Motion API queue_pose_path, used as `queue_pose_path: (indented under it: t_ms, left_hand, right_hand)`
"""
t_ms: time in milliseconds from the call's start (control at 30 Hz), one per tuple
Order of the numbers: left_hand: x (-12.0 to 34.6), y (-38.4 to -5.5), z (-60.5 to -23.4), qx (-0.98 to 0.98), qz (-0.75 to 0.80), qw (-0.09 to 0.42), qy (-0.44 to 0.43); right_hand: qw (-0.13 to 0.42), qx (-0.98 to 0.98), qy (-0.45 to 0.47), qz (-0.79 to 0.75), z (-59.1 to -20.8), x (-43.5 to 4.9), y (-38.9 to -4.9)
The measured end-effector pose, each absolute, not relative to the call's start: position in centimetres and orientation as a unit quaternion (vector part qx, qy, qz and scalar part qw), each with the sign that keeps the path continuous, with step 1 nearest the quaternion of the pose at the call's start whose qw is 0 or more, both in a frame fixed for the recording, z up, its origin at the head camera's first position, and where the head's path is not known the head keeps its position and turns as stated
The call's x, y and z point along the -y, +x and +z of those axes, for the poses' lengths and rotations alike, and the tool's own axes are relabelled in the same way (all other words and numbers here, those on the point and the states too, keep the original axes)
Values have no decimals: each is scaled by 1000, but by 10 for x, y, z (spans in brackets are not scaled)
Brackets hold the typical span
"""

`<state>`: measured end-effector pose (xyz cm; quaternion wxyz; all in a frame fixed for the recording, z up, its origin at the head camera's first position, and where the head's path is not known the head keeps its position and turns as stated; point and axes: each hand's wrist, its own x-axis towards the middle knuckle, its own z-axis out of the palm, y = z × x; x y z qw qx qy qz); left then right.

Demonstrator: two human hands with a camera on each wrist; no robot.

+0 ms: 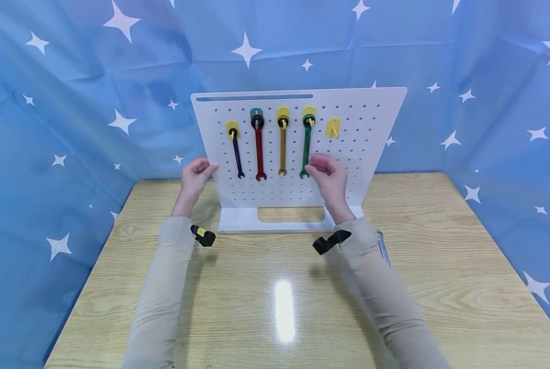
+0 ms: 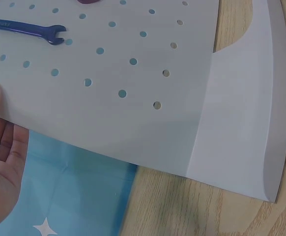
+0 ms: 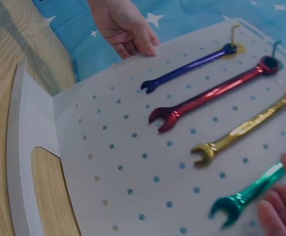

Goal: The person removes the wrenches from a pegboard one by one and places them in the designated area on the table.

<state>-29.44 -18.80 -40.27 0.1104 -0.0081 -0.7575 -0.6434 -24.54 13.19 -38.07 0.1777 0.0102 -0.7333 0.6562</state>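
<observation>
A white pegboard point(image 1: 272, 192) stands upright on the table. My left hand point(image 1: 194, 179) grips its left edge, thumb in front and fingers behind. Four combination wrenches hang on it by their ring ends: a purple wrench point(image 1: 237, 156), a red wrench point(image 1: 259, 154), a gold wrench point(image 1: 282, 148) and a green wrench point(image 1: 307, 146). Beside the green one's lower half is my right hand point(image 1: 331, 179), fingers loosely bent. Its thumb overlaps the shaft in the right wrist view, where the green wrench's open end point(image 3: 226, 209) is slightly blurred.
To the right of the green wrench, a yellow hook point(image 1: 333, 128) holds nothing. A silver wrench point(image 1: 383, 248) lies on the wooden table point(image 1: 445, 266), partly behind my right sleeve. The board's foot point(image 1: 238, 220) has a long cutout. Behind hangs a blue star-patterned cloth point(image 1: 302, 31).
</observation>
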Motion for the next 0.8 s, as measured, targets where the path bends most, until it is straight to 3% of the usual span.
queue_pose_path:
  t_ms: [467, 800]
  left_hand:
    - [188, -294, -402, 757, -643, 113, -12]
    - [187, -293, -401, 755, -646, 112, -10]
  right_hand:
    - [327, 688, 13, 648, -393, -99, -260]
    - [388, 696, -21, 604, -399, -82, -269]
